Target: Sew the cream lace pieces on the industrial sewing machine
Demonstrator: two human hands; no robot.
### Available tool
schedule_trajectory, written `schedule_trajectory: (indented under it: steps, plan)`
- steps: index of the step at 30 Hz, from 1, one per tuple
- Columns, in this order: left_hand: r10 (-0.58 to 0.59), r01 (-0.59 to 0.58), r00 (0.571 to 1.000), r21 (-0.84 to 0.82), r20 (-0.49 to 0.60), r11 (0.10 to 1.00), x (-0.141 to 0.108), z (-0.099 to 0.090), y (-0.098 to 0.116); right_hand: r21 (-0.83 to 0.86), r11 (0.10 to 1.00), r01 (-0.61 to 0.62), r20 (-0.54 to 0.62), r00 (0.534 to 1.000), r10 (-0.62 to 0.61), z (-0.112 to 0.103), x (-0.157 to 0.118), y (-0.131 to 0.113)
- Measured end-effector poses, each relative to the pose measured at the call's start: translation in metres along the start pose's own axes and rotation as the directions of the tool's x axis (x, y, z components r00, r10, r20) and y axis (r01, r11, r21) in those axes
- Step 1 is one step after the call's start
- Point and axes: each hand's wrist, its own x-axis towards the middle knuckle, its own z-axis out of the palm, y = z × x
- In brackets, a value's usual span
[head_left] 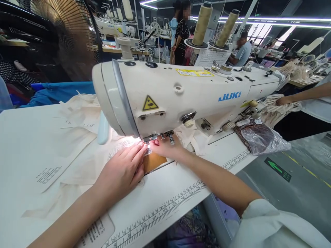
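At the needle area of a white sewing machine [168, 93], both hands meet over cream fabric [90, 172]. My left hand [126, 165] lies on the fabric left of the presser foot [147, 142], fingers stretched out together and fingertips close to the foot. My right hand [167, 147] is under the machine head, right of the foot, its fingers curled in and a red-nailed digit showing. It appears to pinch the fabric edge, though the machine partly hides the fingers. A brown-orange plate [154, 162] shows between the hands. The needle itself is too small to make out.
More cream cloth [80, 106] lies behind on the white table [20, 144]. A bagged dark bundle [261, 136] rests at the right edge, near another person's hand [284, 100]. A fan [74, 31] stands at left; thread cones [202, 24] rise behind.
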Motion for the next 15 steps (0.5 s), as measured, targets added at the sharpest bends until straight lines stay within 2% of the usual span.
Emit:
schedule_trajectory:
  steps: [8, 15]
  plan:
    - [0.037, -0.037, 0.999, 0.050, 0.002, 0.998, 0.002, -0.001, 0.001, 0.012, 1.000, 0.009, 0.021, 1.000, -0.009, 0.005, 0.007, 0.007]
    - [0.035, -0.035, 0.999, 0.027, -0.013, 0.999, 0.000, -0.001, 0.000, -0.018, 0.993, 0.119, -0.028, 0.992, -0.120, 0.010, 0.014, 0.013]
